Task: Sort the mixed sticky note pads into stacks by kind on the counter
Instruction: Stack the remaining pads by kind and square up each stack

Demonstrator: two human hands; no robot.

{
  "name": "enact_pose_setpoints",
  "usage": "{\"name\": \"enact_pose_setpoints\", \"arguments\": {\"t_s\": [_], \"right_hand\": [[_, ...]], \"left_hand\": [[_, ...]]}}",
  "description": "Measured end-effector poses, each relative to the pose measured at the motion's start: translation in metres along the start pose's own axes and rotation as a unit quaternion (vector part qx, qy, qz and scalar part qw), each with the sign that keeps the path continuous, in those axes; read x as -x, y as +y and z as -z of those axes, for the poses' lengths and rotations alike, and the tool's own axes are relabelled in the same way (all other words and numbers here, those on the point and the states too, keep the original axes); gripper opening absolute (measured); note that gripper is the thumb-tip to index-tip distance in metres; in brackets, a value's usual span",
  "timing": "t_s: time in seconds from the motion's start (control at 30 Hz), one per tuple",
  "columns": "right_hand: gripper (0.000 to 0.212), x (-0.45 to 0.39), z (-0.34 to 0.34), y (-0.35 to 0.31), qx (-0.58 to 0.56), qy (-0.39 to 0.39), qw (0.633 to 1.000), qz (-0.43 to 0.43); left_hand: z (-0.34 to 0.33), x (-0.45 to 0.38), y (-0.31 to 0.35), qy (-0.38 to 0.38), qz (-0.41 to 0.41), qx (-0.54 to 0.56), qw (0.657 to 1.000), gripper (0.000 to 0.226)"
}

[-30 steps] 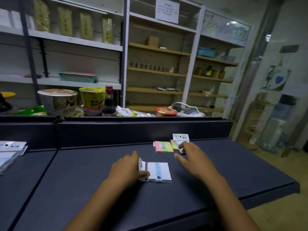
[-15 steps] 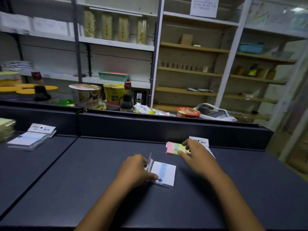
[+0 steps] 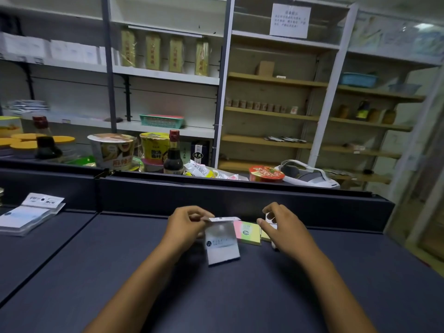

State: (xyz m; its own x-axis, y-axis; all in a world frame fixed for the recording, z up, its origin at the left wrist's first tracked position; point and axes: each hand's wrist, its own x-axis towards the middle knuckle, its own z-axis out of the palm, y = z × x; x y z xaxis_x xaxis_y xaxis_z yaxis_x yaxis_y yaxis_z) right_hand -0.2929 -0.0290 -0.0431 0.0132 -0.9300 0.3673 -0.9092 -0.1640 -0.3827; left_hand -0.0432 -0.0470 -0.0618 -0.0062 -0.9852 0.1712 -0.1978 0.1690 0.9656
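Observation:
My left hand [image 3: 186,225] pinches the top edge of a white packaged sticky note pad [image 3: 222,243], which hangs tilted above the dark counter [image 3: 144,272]. To its right, a pink, green and yellow striped pad [image 3: 247,232] lies flat on the counter. My right hand [image 3: 282,228] is curled round another white packaged pad [image 3: 271,219], mostly hidden under its fingers, beside the striped pad. A stack of white packaged pads [image 3: 28,216] sits on the counter at the far left.
A raised dark ledge [image 3: 240,188] runs behind the counter. Beyond it stand noodle bowls [image 3: 111,150], soy sauce bottles [image 3: 173,157], snack packets and a white device [image 3: 310,175]. Shelving fills the back wall. A seam [image 3: 48,260] splits the counter at the left.
My left hand has lifted the white pad off the counter, so it now hangs upright. My right hand has closed round the other white pad. The view has turned left.

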Motion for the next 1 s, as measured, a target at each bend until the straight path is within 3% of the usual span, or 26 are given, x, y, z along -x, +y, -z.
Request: {"name": "enact_pose_setpoints", "arguments": {"t_s": [0.3, 0.47, 0.67, 0.83, 1.0], "right_hand": [[0.030, -0.031, -0.009, 0.012, -0.025, -0.015, 1.000, 0.011], [0.028, -0.048, -0.018, 0.019, -0.029, -0.078, 0.996, 0.034], [0.055, -0.052, -0.025, 0.028, 0.013, -0.144, 0.988, 0.045], [0.082, -0.046, -0.028, 0.032, 0.082, -0.164, 0.983, 0.024], [0.081, -0.044, -0.031, 0.030, 0.087, -0.164, 0.982, 0.022]], "left_hand": [[-0.004, -0.030, 0.002, 0.017, -0.001, 0.076, 0.997, 0.007], [0.006, -0.040, -0.002, 0.014, 0.025, 0.074, 0.997, 0.006], [0.009, -0.046, -0.011, 0.023, 0.097, 0.140, 0.985, 0.012], [0.007, -0.044, -0.016, -0.035, 0.122, 0.188, 0.974, 0.024], [0.008, -0.045, -0.016, -0.053, 0.132, 0.189, 0.972, 0.028]]}}
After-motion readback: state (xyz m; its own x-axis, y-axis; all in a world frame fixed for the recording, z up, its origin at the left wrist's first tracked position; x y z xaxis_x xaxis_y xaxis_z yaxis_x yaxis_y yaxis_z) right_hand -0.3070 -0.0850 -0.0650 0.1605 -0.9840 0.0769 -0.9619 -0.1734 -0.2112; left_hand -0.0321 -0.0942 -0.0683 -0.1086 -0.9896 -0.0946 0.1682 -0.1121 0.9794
